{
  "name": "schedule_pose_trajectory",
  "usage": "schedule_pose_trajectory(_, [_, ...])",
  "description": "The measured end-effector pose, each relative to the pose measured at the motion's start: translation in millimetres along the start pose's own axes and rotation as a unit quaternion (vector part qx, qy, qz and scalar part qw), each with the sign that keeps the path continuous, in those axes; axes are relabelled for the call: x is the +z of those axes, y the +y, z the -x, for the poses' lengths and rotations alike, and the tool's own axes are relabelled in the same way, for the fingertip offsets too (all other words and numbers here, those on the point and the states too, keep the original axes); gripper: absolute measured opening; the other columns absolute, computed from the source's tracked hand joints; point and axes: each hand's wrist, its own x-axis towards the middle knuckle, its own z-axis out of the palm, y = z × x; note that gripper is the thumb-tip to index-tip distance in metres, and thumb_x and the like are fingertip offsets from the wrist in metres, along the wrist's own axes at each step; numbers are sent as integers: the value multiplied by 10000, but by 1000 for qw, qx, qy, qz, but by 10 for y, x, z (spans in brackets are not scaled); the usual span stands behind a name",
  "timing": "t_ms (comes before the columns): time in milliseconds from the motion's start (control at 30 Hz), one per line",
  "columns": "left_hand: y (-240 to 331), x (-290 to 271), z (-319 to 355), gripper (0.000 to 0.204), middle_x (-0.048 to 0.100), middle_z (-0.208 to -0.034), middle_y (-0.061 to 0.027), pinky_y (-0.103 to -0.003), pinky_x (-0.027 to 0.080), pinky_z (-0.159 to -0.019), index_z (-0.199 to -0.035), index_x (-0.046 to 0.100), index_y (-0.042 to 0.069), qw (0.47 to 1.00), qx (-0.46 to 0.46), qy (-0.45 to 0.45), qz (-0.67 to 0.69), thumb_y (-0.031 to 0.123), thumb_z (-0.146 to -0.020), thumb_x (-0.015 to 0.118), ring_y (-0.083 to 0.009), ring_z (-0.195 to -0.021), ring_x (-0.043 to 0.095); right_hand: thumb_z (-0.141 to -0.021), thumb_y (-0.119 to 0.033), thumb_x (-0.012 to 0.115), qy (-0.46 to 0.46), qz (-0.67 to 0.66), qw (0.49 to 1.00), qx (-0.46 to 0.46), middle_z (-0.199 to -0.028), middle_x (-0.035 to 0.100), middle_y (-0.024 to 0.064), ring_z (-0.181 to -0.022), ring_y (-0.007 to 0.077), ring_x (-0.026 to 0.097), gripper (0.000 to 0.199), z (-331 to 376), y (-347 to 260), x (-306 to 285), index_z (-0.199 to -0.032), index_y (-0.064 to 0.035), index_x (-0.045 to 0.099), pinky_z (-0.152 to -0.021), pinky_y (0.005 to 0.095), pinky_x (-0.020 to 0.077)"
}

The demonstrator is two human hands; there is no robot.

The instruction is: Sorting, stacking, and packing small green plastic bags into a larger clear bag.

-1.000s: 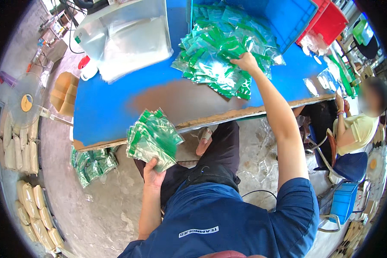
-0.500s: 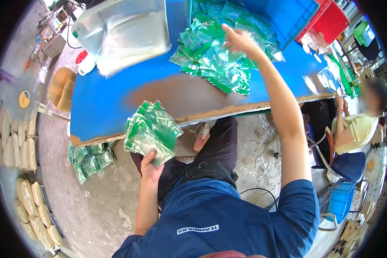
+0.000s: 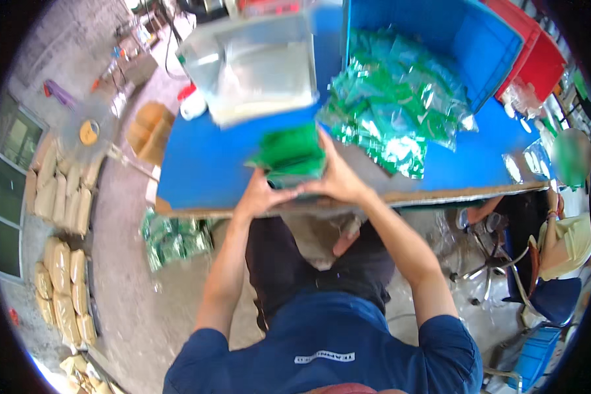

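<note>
My left hand [image 3: 261, 195] and right hand [image 3: 339, 178] clasp the bags [image 3: 289, 150], which through blur look light, floppy and slippery, best held at 2 opposite edges.

A: What shows between the left hand [image 3: 264, 196] and the right hand [image 3: 336, 176]?

B: Green packets [image 3: 289, 150] of thin plastic film; blur softens their finish, though they look smooth.

A: And beyond the right hand?

B: A pile of green bags [image 3: 400, 98], glossy film throwing bright white glints. Past it is a blue crate [image 3: 487, 56] in smooth, hard-looking plastic.

A: Ahead of the left hand?

B: Clear sheets [image 3: 266, 82], smooth plastic by their look, in a pale tray [image 3: 205, 46]; plastic or metal, I can't tell.

A: Under both hands?

B: The desk [image 3: 200, 157], its blue top flat and mostly matt.

A: Nearer the body than the hands?

B: A navy shirt [image 3: 335, 328] of matt cloth.
</note>
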Motion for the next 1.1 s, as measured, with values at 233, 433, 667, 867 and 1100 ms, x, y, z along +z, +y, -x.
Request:
schedule_pose_trajectory(233, [241, 242, -71, 1181, 416, -1457, -133, -397, 355, -1122, -1556, 136, 52, 981, 15, 52, 187, 84, -655, 900, -252, -1346, 421, -635, -298, 915, 29, 180, 982, 43, -1437, 427, 245, -1364, 398, 403, 1118, 169, 32, -41, -1488, -10, 252, -1124, 446, 348])
schedule_pose_trajectory(433, [239, 251, -195, 1259, 428, -1443, -103, -386, 364, -1114, -1585, 58, 103, 973, 18, 29, 229, 77, -655, 905, -229, -1338, 428, -687, -328, 874, 35, 111, 989, 92, -1292, 571, 239, -1211, 386, 568, 920, 70, -69, 57, -1400, -55, 361, -996, 439, 467])
schedule_pose_trajectory(667, [-51, 465, -83, 1216, 362, -1490, -160, -396, 335, -1135, -1563, 52, 51, 970, -13, 170, 174, 89, -684, 891, -284, -1380, 374, -705, -282, 875, 111, 37, 991, 58, -1195, 630, 189, -1134, 310, 613, 813, 23, 368, 137, -1334, 3, 445, -971, 404, 480])
schedule_pose_trajectory(867, [126, 769, -93, 1031, 390, -1464, -140, -415, 364, -1112, -1561, 134, 79, 813, -69, 123, 565, -95, -729, 718, -249, -1369, 400, -803, -167, 807, 191, -282, 923, 180, -1226, 604, 113, -1121, 228, 580, 662, -61, -22, 324, -1337, 32, 471, -967, 343, 468])
schedule_pose_trajectory(1100, [21, 341, -55, 1181, 315, -1529, -184, -372, 269, -1163, -1568, 55, 20, 994, 30, 55, 93, 68, -672, 823, -291, -1423, 317, -770, -129, 807, 107, -143, 981, 76, -1293, 544, 127, -1220, 247, 524, 731, 148, 257, -355, -1383, -2, 428, -1041, 390, 418])
